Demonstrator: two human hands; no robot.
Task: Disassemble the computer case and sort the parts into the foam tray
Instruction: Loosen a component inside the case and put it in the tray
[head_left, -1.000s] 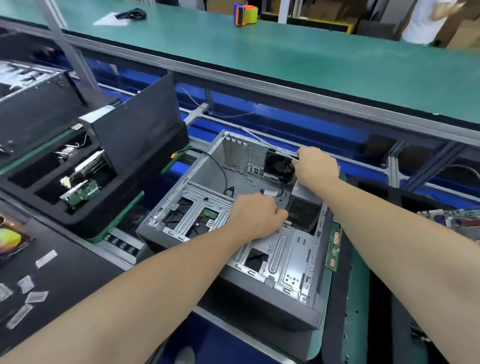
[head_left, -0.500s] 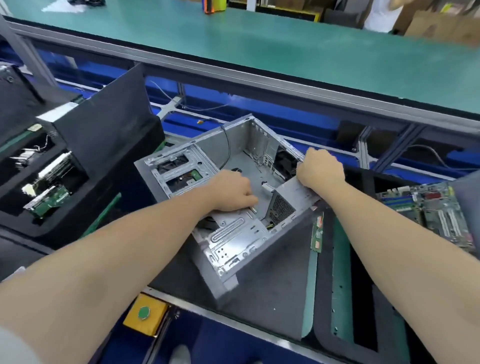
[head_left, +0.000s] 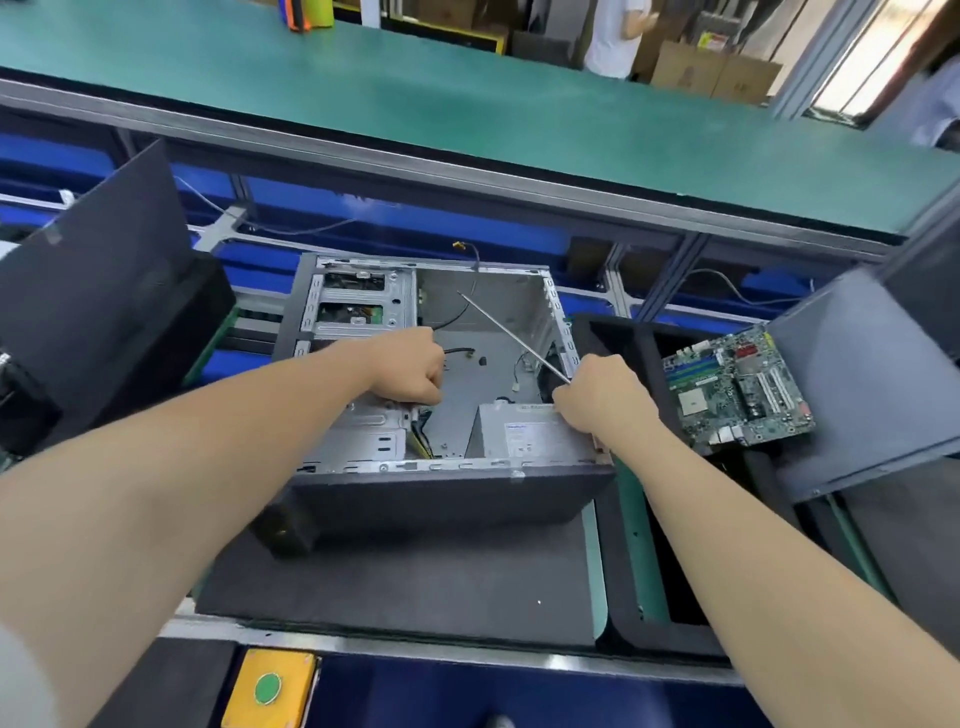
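The open grey computer case (head_left: 452, 499) lies on a black mat (head_left: 405, 587), its open side up. My left hand (head_left: 410, 369) is a fist closed on the edge of the drive cage (head_left: 358, 306) inside the case. My right hand (head_left: 602, 395) sits at the case's right wall, just above the silver power supply (head_left: 524, 434). It grips a long thin screwdriver (head_left: 509, 335) whose shaft points up-left across the case interior. Loose black cables lie on the case floor. A green motherboard (head_left: 737, 389) rests in the black foam tray (head_left: 628, 571) to the right.
A grey side panel (head_left: 857, 374) leans in the right tray beside the motherboard. At left a dark panel (head_left: 104, 270) stands in another foam tray (head_left: 208, 312). A yellow box with a green button (head_left: 267, 688) sits at the near edge. A raised green bench (head_left: 467, 104) runs behind.
The case has been swung round on the mat by both hands and now lies square to the near edge. My view has shifted right, bringing the motherboard tray in.
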